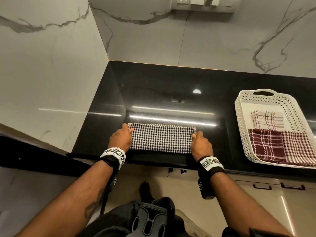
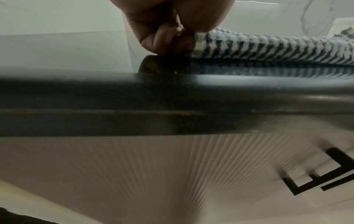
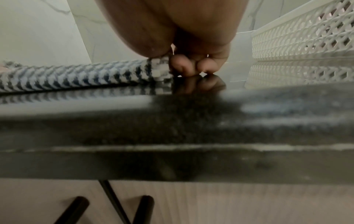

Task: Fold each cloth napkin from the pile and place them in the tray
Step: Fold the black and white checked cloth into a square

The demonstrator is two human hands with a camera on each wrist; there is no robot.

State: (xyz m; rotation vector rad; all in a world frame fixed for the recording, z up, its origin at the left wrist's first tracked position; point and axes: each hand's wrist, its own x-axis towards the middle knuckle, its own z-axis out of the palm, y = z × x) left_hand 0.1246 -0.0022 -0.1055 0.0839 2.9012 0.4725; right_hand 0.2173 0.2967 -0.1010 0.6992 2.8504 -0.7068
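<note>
A black-and-white houndstooth napkin [image 1: 161,138] lies folded into a long strip near the front edge of the black counter [image 1: 171,93]. My left hand [image 1: 120,138] pinches its left end; the wrist view shows curled fingers [image 2: 164,40] against the cloth [image 2: 268,48]. At the strip's right end my right hand [image 1: 201,144] pinches the corner, with curled fingertips [image 3: 180,65] touching the counter beside the cloth [image 3: 76,77]. The white perforated tray [image 1: 242,127] stands at the right and holds three folded napkins: a pale checked one [image 1: 266,119], a maroon plaid one [image 1: 266,145] and a maroon houndstooth one [image 1: 297,147].
Marble walls [image 1: 51,65] close the counter at the left and back. The counter's front edge [image 1: 153,164] runs just under my wrists, with cabinet fronts and dark handles [image 1: 292,186] below. The tray wall [image 3: 306,34] stands close to my right hand.
</note>
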